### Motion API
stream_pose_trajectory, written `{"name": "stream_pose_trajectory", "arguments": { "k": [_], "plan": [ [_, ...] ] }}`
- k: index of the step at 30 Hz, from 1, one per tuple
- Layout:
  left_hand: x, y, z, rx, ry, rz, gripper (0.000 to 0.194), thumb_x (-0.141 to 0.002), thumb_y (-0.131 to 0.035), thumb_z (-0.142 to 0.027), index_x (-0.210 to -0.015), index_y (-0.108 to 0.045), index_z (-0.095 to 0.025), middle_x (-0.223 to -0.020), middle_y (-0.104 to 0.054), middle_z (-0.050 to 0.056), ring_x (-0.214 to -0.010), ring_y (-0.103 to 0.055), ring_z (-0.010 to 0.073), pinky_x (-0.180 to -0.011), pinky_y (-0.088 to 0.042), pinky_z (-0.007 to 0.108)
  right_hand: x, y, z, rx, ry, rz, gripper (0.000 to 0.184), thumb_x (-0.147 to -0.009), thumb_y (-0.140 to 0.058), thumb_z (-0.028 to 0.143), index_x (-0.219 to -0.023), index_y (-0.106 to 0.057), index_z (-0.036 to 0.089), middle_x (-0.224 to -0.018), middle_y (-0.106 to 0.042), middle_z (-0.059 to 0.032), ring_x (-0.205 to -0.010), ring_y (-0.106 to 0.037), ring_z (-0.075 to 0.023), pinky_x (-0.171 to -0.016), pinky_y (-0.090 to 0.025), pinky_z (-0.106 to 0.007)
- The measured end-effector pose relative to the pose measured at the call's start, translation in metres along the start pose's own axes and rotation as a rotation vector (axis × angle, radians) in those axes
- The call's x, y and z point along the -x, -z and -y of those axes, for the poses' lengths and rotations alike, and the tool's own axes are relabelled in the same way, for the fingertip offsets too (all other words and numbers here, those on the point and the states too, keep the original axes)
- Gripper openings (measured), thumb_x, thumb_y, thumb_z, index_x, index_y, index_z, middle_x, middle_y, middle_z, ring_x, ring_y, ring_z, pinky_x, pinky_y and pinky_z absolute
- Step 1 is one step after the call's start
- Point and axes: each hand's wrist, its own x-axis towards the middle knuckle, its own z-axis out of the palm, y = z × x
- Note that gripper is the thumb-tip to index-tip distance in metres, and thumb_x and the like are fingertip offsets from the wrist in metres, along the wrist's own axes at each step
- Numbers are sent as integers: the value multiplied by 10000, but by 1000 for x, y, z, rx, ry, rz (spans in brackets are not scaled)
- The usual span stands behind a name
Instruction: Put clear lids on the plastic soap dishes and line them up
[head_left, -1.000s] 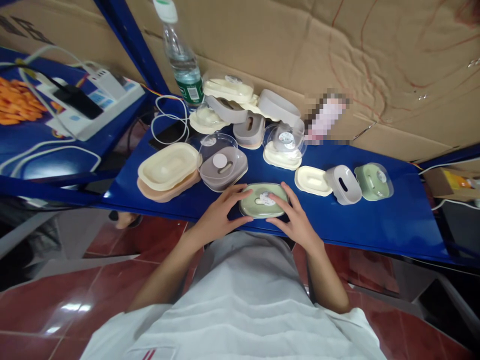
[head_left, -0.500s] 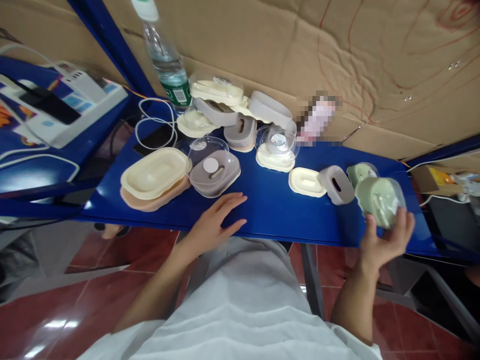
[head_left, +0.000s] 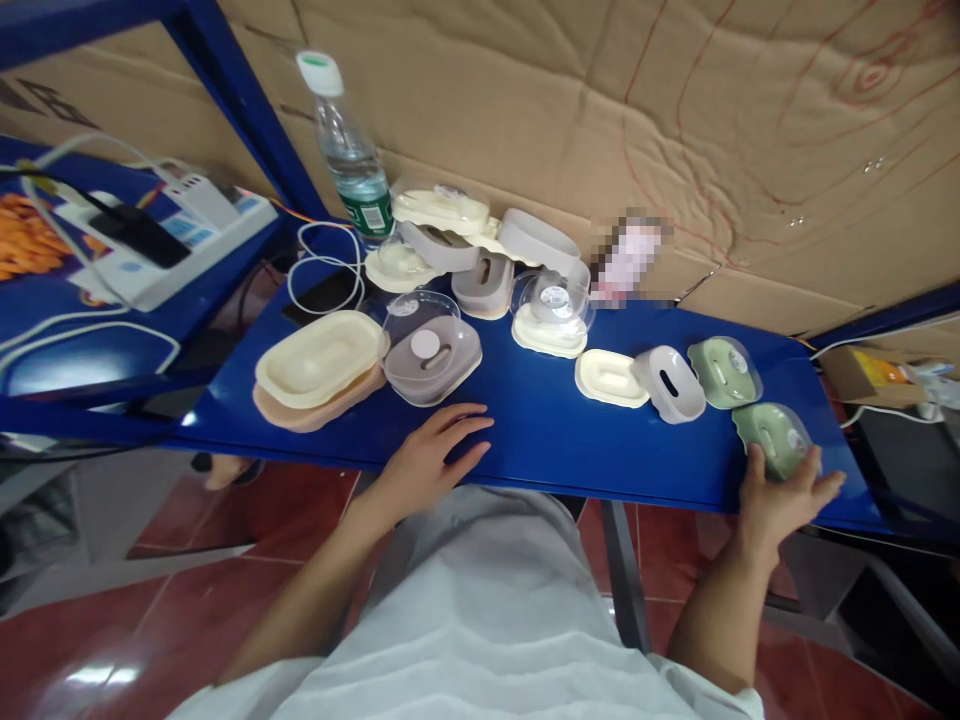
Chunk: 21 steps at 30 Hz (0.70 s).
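Note:
At the table's right end, my right hand [head_left: 784, 505] has its thumb and fingers on both sides of the near end of a green soap box [head_left: 772, 437] with a clear lid. The box rests on the blue tabletop. Behind it sits another green soap box [head_left: 722, 372], also under a clear lid. My left hand [head_left: 431, 455] lies open over the front edge, fingers stretched, holding nothing. Nearest to it is a grey-mauve soap box [head_left: 442, 375] with a clear lid leaning over it. A grey slotted tray [head_left: 679, 385] and a cream tray [head_left: 604, 380] touch each other between the hands.
A cream tray [head_left: 322, 355] lies on a peach one [head_left: 322, 405] at left. Several cream and grey parts are piled at the back beside a water bottle [head_left: 356, 170]. A white cable [head_left: 322, 265] coils nearby. A power strip [head_left: 135, 280] sits far left; cardboard [head_left: 480, 100] lines the back.
My right hand has brought the green soap box down and toward the front right, apart from the other green one. My left hand stays about where it was. The view has shifted slightly.

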Motion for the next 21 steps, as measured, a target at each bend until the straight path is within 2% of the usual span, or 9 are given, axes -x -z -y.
{"name": "stream_pose_trajectory", "arguments": {
  "k": [2, 3, 4, 6, 9, 12, 15, 18, 21],
  "plan": [
    [0, -1, 1, -10, -2, -2, 293, -1108, -595, -368, -1360, -705, -264, -1453, -677, 85, -1302, -699, 228, -1164, -580, 427, 2, 7, 28, -12, 58, -92, 980, -895, -725, 711, -1646, -469, 137, -1664, -409, -371, -1556, -388, -591, -1193, -368, -777],
    [0, -2, 1, -15, -1, -2, 293, -1108, -593, -370, -1356, -709, -265, -1451, -679, 86, -1299, -701, 231, -1162, -582, 433, 4, 10, 47, -40, 121, -116, 903, -946, -685, 676, -1638, -477, 134, -1636, -471, -347, -1543, -440, -544, -1207, -388, -736],
    [0, -2, 1, -22, 0, -2, 291, -1108, -591, -371, -1350, -713, -265, -1446, -682, 88, -1295, -703, 234, -1158, -585, 437, 6, 13, 68, -100, 221, -76, 787, -1009, -622, 623, -1614, -504, 134, -1564, -569, -313, -1494, -526, -488, -1202, -427, -684],
    [0, -3, 1, -34, -6, -6, 285, -1106, -591, -368, -1337, -720, -261, -1433, -690, 90, -1287, -707, 239, -1150, -591, 441, 9, 13, 111, -191, 394, 156, 700, -1052, -574, 606, -1581, -541, 149, -1459, -677, -255, -1373, -644, -422, -1145, -498, -600],
    [0, -4, 1, -50, -22, -18, 276, -1103, -597, -353, -1327, -723, -252, -1425, -693, 91, -1288, -705, 243, -1144, -595, 439, 8, 2, 159, -186, 530, 389, 619, -1074, -550, 590, -1511, -614, 157, -1388, -735, -213, -1275, -696, -395, -1086, -497, -547],
    [0, -4, 0, -57, -34, -22, 271, -1103, -600, -340, -1329, -719, -251, -1427, -690, 91, -1289, -705, 237, -1139, -596, 427, 0, -9, 181, -246, 582, 452, 438, -1114, -496, 458, -1358, -718, 170, -1267, -797, -175, -1155, -742, -333, -1054, -457, -491],
    [0, -4, -1, -60, -46, -14, 269, -1104, -601, -331, -1334, -715, -249, -1430, -688, 92, -1291, -701, 233, -1143, -593, 427, -6, -10, 193, -342, 674, 489, 332, -1126, -496, 356, -1320, -731, 225, -1274, -805, -121, -1156, -744, -285, -1058, -398, -458],
    [0, -4, -2, -59, -44, -13, 264, -1104, -601, -324, -1329, -715, -245, -1429, -689, 97, -1292, -699, 236, -1143, -593, 438, -4, -4, 203, -405, 795, 559, 282, -1124, -551, 361, -1336, -707, 261, -1344, -781, -87, -1238, -717, -276, -1075, -359, -447],
    [0, -3, -2, -54, -33, -12, 267, -1104, -597, -330, -1330, -713, -249, -1427, -690, 100, -1285, -705, 239, -1136, -599, 441, 10, 6, 212, -417, 840, 556, 266, -1108, -607, 360, -1336, -698, 258, -1359, -769, -90, -1252, -703, -280, -1058, -357, -440]
  ]
}}
